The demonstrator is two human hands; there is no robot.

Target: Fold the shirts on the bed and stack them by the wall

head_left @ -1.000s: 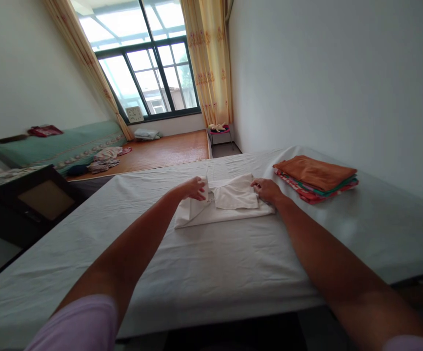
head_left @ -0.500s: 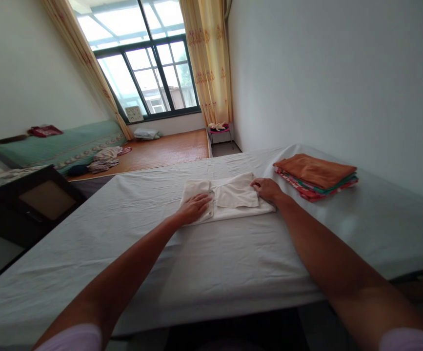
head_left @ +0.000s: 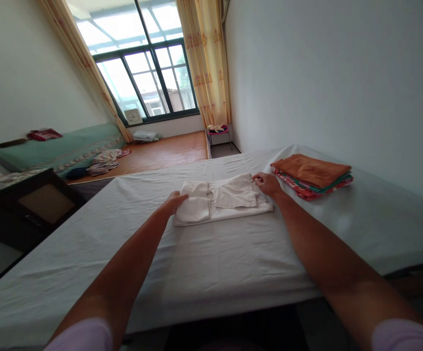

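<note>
A folded white garment lies on the sheet-covered surface in front of me, with a loose flap turned over its right half. My left hand is closed on its left edge, thumb on top and the other fingers tucked out of sight. At the upper right edge, my right hand has its fingers curled in against the cloth; the fingertips' hold is only partly visible. Right of that hand sits a stack of folded clothes, orange on top with green and red patterned layers beneath.
A pale wrinkled sheet covers the working surface, bounded by a wall on the right. Behind is a brown mat-covered bed with loose clothes. A dark cabinet stands left; a small stool stands under the curtain.
My left hand has slid left from lying flat on the garment to grasping its left edge. My right hand stays at the right edge, its fingertips slightly raised.
</note>
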